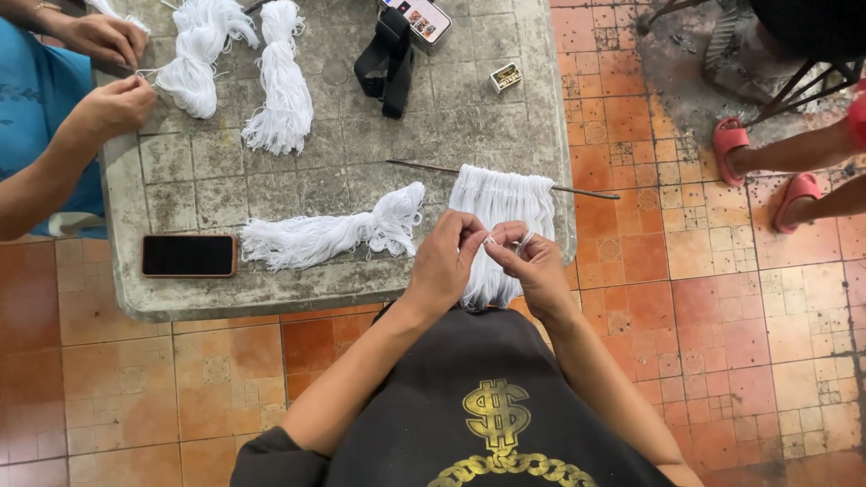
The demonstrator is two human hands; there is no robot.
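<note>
White cords [502,200] hang in a row from a thin dark rod [586,192] that lies across the right end of a grey stone table [216,189]. My left hand [444,261] and my right hand [534,266] meet just below the row, each pinching strands of the white cords between thumb and fingers. The lower ends of the cords drop over the table's near edge towards my lap. A loose bundle of white cord [329,234] lies on the table left of my left hand.
Another person's hands [108,72] work a white cord bundle [194,68] at the far left. A second white bundle [284,86], a black strap [386,59], a small box [506,77] and a dark phone [188,255] lie on the table. Feet in pink sandals [762,162] rest on orange floor tiles at right.
</note>
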